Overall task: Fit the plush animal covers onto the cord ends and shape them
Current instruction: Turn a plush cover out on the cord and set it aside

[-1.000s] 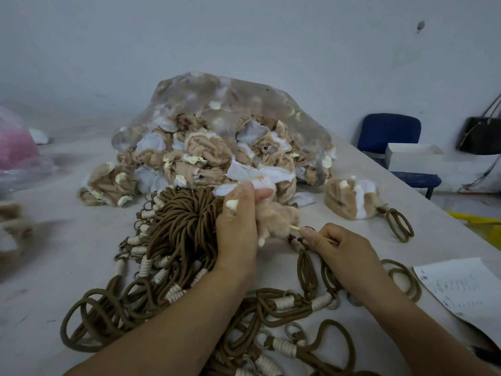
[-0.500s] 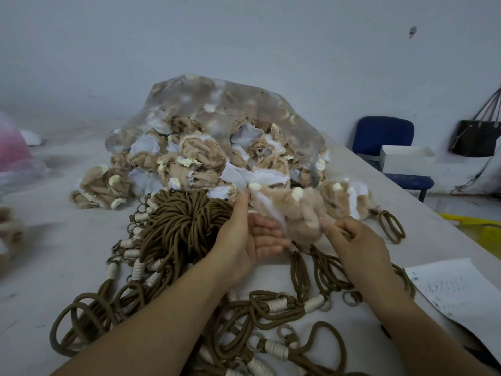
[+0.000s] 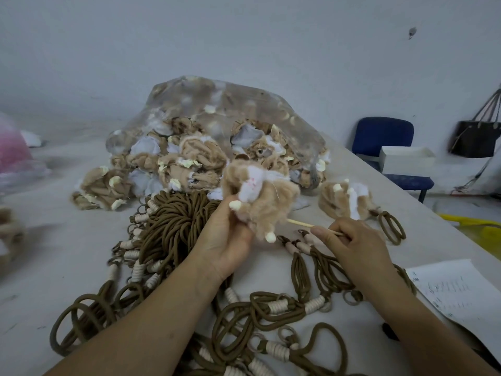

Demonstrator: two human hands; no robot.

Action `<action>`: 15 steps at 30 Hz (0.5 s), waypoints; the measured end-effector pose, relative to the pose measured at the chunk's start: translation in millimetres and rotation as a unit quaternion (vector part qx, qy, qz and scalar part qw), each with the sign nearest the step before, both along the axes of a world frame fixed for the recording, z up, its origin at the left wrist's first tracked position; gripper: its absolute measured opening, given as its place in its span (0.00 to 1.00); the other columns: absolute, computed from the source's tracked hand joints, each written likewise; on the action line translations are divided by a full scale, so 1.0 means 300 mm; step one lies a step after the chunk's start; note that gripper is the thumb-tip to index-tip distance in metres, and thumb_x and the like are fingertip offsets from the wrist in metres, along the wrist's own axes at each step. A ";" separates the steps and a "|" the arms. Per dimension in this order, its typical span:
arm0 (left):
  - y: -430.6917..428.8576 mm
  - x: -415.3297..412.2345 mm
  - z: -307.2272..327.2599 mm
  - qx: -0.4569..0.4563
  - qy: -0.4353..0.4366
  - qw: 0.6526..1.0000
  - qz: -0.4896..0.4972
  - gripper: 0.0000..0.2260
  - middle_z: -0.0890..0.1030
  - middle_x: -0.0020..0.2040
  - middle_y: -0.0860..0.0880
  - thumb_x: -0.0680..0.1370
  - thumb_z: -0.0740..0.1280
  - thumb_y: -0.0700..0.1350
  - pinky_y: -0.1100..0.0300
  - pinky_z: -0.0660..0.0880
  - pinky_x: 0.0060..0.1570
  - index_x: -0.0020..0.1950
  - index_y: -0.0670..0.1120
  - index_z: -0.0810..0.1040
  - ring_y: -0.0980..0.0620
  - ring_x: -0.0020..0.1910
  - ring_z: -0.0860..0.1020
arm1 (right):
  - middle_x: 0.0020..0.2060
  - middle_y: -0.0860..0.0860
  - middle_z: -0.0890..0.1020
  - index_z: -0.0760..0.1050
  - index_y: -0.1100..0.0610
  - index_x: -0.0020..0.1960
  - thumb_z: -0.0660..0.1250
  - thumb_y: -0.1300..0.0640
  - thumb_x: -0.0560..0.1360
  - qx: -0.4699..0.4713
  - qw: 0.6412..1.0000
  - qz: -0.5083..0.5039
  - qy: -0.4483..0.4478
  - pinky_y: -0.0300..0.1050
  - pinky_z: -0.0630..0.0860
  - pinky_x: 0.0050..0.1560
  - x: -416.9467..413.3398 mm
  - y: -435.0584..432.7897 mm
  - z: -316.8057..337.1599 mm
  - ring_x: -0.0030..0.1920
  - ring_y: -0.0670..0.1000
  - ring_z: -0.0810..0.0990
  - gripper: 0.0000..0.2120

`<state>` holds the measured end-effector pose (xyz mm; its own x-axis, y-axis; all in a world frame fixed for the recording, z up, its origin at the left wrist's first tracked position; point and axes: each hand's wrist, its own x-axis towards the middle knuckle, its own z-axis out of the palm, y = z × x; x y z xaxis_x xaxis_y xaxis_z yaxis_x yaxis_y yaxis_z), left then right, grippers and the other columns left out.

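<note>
1 plush animal cover (image 3: 260,202) is held raised above the table (image 3: 54,267), gripped from below by the left hand (image 3: 227,240), whose thumb and fingers are curled round its lower part. At 3 o'clock of the cover, the right hand (image 3: 349,240) is seen pinching a thin wooden stick (image 3: 311,226) between thumb and fingertips. The tip is directed toward 9 o'clock and touches the fur at the cover's lower edge. Whether it is inside an opening cannot be told, nor whether a cord end is already inside. The step is judged to be shaping of the cover with the stick. The cover is best clamped close to the point of entry, so that the soft fabric is not dragged along. The stick is to be fed along each limb, not across a seam, and light pressure is advised, since the lining could be pierced. The cream tips (image 3: 235,205) are to be pushed fully out. Bound cord ends (image 3: 303,246) lie at 5 o'clock just below the cover, the heap of brown cords (image 3: 173,221) at 8 o'clock, the bag of unfitted covers (image 3: 244,109) at 12 o'clock, and 1 fitted piece (image 3: 344,199) at 3 o'clock beyond the stick.
</note>
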<state>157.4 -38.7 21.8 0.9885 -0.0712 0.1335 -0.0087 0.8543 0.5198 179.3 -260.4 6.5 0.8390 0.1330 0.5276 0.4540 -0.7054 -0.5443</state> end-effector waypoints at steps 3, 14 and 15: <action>0.002 0.006 0.001 -0.014 -0.009 0.999 0.034 0.19 0.82 0.46 0.47 0.75 0.62 0.38 0.56 0.80 0.52 0.67 0.43 0.73 0.53 0.46 0.82 | 0.26 0.46 0.70 0.67 0.47 0.29 0.58 0.28 0.66 0.012 1.000 -0.010 0.008 0.55 0.71 0.46 0.001 -0.004 -0.004 0.33 0.46 0.71 0.23; -0.017 0.004 -0.031 0.181 -0.004 0.982 0.045 0.10 0.82 0.42 0.49 0.74 0.66 0.44 0.60 0.79 0.41 0.53 0.44 0.81 0.53 0.41 0.80 | 0.24 0.45 0.71 0.68 0.53 0.31 0.58 0.29 0.67 0.058 0.994 -0.044 0.086 0.48 0.69 0.41 -0.004 -0.001 -0.011 0.29 0.45 0.71 0.26; -0.025 0.002 -0.031 0.209 0.000 0.977 0.046 0.12 0.82 0.42 0.49 0.75 0.65 0.43 0.59 0.79 0.42 0.56 0.43 0.80 0.52 0.42 0.80 | 0.24 0.45 0.71 0.68 0.53 0.32 0.58 0.29 0.67 0.056 0.993 -0.043 0.095 0.47 0.68 0.39 -0.004 0.000 -0.011 0.29 0.44 0.71 0.27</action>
